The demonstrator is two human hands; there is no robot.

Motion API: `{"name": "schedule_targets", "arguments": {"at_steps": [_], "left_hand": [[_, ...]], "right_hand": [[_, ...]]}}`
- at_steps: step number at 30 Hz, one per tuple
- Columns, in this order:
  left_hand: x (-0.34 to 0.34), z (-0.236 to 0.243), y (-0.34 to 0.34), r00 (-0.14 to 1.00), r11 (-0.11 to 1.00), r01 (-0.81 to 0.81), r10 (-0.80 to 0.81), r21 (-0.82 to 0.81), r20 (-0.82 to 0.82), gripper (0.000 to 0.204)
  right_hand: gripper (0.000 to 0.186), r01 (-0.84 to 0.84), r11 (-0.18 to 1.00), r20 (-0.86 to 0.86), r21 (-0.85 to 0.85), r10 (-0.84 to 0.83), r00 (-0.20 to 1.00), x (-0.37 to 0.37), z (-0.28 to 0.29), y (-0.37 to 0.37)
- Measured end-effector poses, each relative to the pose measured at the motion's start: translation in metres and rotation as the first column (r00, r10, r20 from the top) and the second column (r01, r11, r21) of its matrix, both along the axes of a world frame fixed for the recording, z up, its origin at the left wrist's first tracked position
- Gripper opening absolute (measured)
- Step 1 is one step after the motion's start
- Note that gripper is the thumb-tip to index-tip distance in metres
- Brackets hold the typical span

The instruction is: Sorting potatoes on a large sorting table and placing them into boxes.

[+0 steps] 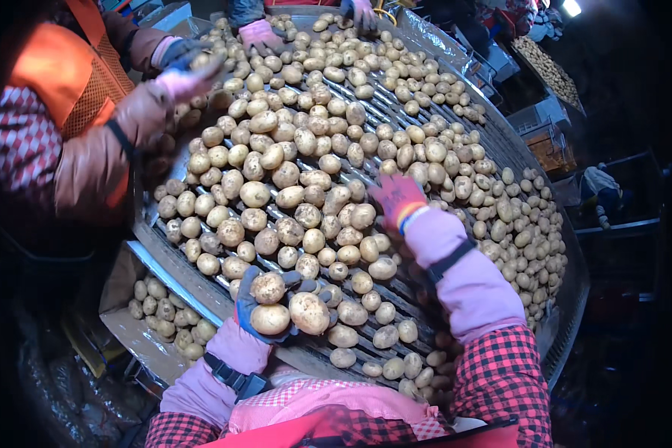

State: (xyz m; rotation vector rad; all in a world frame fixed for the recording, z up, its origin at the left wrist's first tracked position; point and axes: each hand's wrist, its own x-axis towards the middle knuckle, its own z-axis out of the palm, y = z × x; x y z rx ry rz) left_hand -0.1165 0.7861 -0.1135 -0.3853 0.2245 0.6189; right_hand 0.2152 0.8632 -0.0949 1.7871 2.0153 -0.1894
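"Pink checked apron (313,399) nearest, at six o'clock. And the hands?"

"Left hand (246,300) at seven, gloved, palm up, fingers curled round three potatoes (309,313). Right hand (399,198) just past two, back uppermost, its fingers over more potatoes; whether they pinch one, I can't tell."

"How would you handle that heap well?"

"Cup the left low, so nothing drops onto the slatted table (183,270) and bruises. I'd stop at three; a fourth looks likely to roll off. Let the right spread the heap one layer deep and turn each potato, since soil could hide damage underneath."

"Containers?"

"Cardboard box (145,347) at eight, just beside the table's rim, with loose potatoes (157,306) in it. A fall from that rim could mark them, I'd think."

"Farther out?"

"Someone in an orange vest (71,82) at ten, reaching over the same table. Between two and three, well apart, a brown crate-like box (552,153), contents unclear. Beyond it, around two, another bed of potatoes (549,69); what bears it is too small to tell."
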Motion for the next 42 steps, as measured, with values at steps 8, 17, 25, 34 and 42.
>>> {"name": "schedule_targets", "arguments": {"at_steps": [8,17,25,34,42], "left_hand": [[-0.008,-0.003,-0.007,0.968,0.995,0.094,-0.087,0.018,-0.234,0.084],[-0.034,-0.044,-0.018,0.971,0.808,-0.238,0.195,0.539,0.137,0.042],[-0.096,-0.006,-0.116,0.842,0.687,-0.247,0.501,0.684,-0.200,0.057],[-0.256,0.004,-0.249,0.374,0.455,-0.465,0.879,0.759,-0.297,0.029],[-0.393,-0.030,-0.313,0.204,0.758,-0.224,0.651,0.612,-0.731,0.051]], "right_hand": [[0.033,0.649,0.704,-0.946,-0.289,-0.315,-0.078,0.036,-0.001,-0.034],[0.055,0.022,0.980,-0.101,-0.198,-0.043,0.994,-0.032,-0.018,0.052],[0.053,0.032,0.978,-0.117,-0.208,-0.057,0.992,-0.041,-0.015,0.020],[0.033,-0.162,0.978,-0.767,-0.132,0.003,0.642,-0.122,0.038,-0.084],[0.075,-0.631,0.519,-0.763,-0.577,-0.619,0.189,-0.455,0.001,-0.204]]}}
